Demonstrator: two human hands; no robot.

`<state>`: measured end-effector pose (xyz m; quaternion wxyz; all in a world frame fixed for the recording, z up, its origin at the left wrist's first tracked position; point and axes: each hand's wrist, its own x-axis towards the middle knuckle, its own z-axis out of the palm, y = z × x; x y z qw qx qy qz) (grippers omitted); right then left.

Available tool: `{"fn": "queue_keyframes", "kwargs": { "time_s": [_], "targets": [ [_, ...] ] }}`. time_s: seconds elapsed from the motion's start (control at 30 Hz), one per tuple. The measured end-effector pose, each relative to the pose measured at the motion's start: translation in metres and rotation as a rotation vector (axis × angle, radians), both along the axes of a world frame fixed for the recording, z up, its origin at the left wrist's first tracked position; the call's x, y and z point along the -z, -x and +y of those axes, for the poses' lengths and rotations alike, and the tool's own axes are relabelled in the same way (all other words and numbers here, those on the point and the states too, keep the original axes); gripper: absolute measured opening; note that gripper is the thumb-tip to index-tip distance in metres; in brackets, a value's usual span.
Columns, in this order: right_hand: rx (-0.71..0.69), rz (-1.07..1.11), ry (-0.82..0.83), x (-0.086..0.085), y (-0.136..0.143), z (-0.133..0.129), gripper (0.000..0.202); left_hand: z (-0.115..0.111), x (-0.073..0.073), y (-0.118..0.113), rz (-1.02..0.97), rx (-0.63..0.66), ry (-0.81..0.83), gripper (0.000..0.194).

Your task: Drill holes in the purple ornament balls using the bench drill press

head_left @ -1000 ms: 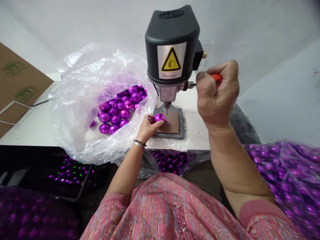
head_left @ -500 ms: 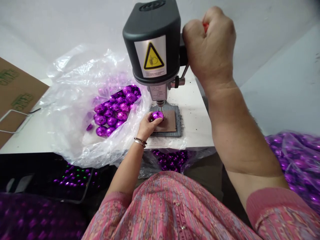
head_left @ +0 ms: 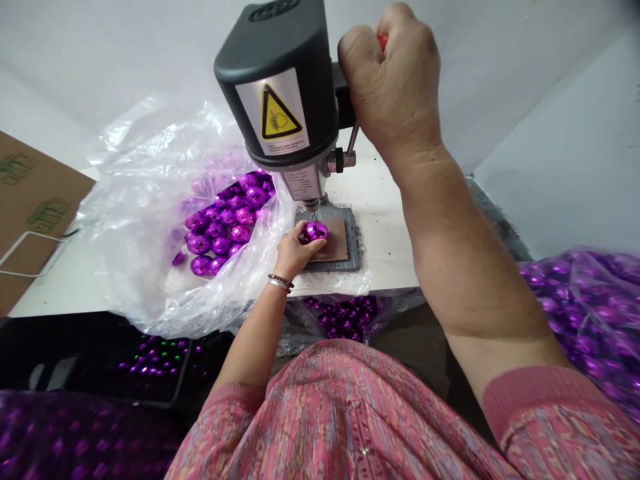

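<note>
Between the thumb and fingers of my left hand (head_left: 296, 252) is a shiny purple faceted ball (head_left: 317, 231), held on the brown board (head_left: 336, 245) of a small bench drill press (head_left: 280, 93). The drill bit (head_left: 315, 216) points down at the ball's top; whether they touch I cannot tell. My right hand (head_left: 397, 87) is closed in a fist around the drill press handle (head_left: 383, 43), at the right of the machine's head. Only a bit of the handle's red end shows between the fingers. The board lies on the machine's grey base (head_left: 354, 240).
Left of the press, an open clear plastic bag (head_left: 135, 273) holds many purple balls (head_left: 227, 217). A cardboard box (head_left: 35, 200) stands at the far left. More bagged purple balls (head_left: 590, 320) are at the right. Dark crumbs lie on the white table (head_left: 387, 267).
The view has shifted a little, so the drill press and my right hand appear further left. The ball sits slightly further right over the board, more directly under the bit. Both grips stay the same.
</note>
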<state>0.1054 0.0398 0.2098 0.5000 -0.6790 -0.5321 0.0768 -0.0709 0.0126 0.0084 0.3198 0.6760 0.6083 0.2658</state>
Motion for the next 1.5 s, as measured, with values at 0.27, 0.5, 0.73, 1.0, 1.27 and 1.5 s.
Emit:
{"fn": "queue_keyframes", "kwargs": {
  "time_s": [0.27,0.5,0.73,1.0,1.27,1.5],
  "targets": [
    [0.014,0.004,0.016,-0.004,0.001,0.000,0.034,0.002,0.000,-0.006,0.072,-0.007,0.001,0.067],
    [-0.142,-0.066,-0.296,0.034,0.000,-0.041,0.033,-0.001,0.004,-0.006,0.056,-0.003,-0.020,0.073],
    [-0.085,-0.330,-0.337,0.100,-0.004,-0.079,0.022,-0.003,0.002,-0.006,0.112,0.014,-0.018,0.069],
    [0.029,-0.418,-0.467,0.124,0.000,-0.076,0.020,-0.005,0.003,-0.006,0.114,0.014,-0.042,0.068],
    [0.122,-0.379,-0.587,0.139,0.008,-0.071,0.017,-0.004,0.007,-0.003,0.155,0.046,-0.060,0.064],
    [0.107,-0.328,-0.652,0.147,0.011,-0.067,0.012,-0.005,0.009,-0.002,0.140,0.045,-0.077,0.064]
  ]
}}
